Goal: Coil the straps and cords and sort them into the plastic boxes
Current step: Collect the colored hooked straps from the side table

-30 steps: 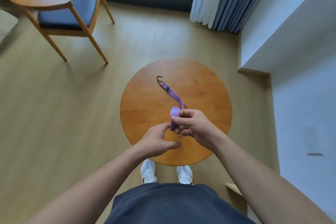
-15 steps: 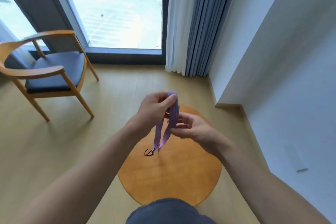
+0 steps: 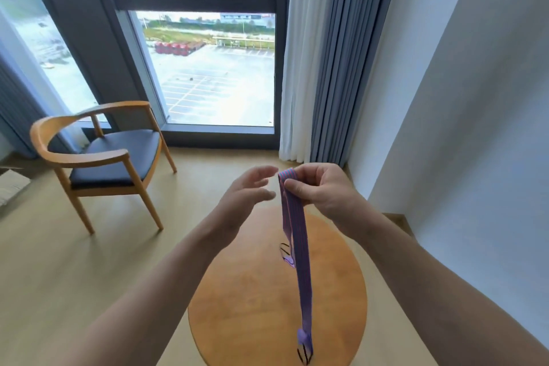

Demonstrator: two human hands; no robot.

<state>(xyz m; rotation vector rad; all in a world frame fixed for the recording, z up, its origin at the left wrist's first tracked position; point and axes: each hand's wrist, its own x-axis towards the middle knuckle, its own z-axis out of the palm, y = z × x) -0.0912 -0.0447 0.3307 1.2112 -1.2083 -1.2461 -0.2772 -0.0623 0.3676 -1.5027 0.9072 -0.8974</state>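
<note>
Head view. Held up in the air above the far edge of the round table (image 3: pixel 255 315): a purple strap (image 3: pixel 297 235), folded double and hanging straight down, long axis close to vertical. Pinched at the fold by the right hand (image 3: pixel 322 187), thumb and curled fingers closed on the top bend. Dangling below, toward the table: two tails of unequal length. The shorter tail ends in a dark hook (image 3: pixel 284 249) over the table's middle. The longer ends in a second hook (image 3: pixel 305 353) low over the table's near part. Touching the wood or clear of it: cannot tell.

Just left of the fold, at about the same height above the table: the left hand (image 3: pixel 246 196), fingers loosely spread, holding nothing, fingertips close to the strap yet apart from it. The free hand, so probably the one to gather the loose length.

By judgement, coiling barely begun, with a single fold made and both tails loose. Likely next: a reach down and to the right from the left hand, onto the tails below the fold, then winding along that vertical line. Some risk of swinging hooks catching a finger or each other.

Beyond the table and to its left: a wooden chair (image 3: pixel 101 154) with a dark seat. Straight beyond the table: curtains (image 3: pixel 312 68) beside a tall window. No plastic boxes on or around the table in this view.
</note>
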